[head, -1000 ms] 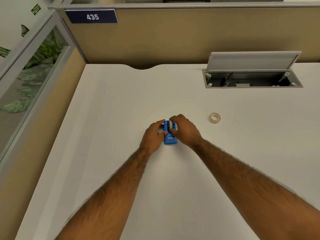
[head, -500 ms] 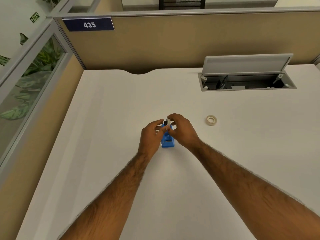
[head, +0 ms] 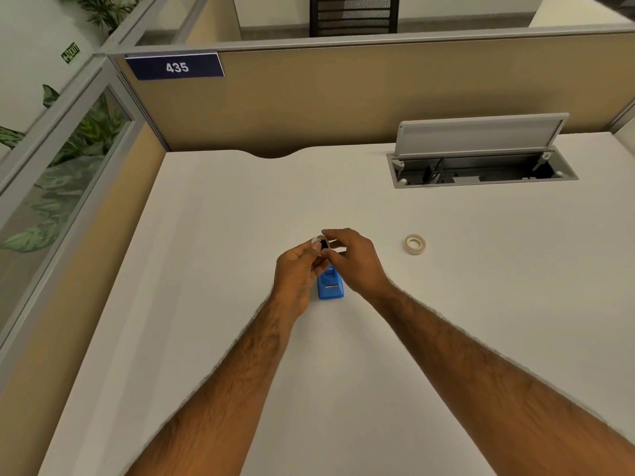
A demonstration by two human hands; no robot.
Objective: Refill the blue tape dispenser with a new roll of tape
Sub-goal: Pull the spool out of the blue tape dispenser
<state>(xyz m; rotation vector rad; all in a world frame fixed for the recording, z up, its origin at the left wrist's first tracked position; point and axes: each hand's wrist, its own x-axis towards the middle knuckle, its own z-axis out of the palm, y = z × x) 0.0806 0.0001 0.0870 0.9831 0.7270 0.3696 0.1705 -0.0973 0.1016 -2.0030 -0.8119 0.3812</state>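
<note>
Both hands raised just above the blue dispenser [head: 330, 285] on the white desk [head: 206, 269]. Left hand [head: 298, 269] and right hand [head: 354, 261] pinching a small spool [head: 322, 242] between fingertips, seemingly the old core. New tape roll [head: 415, 244] flat on the desk to the right, apart, nearer the right hand. Dispenser's long axis running near to far.

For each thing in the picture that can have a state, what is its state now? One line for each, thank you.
blue tape dispenser: standing on the desk, below the hands, not held.
small spool: lifted above the dispenser, pinched between both hands.
left hand: closed on the spool.
right hand: closed on the spool.
tape roll: lying flat on the desk, untouched, right of the hands.
cable box lid: raised open.
</note>
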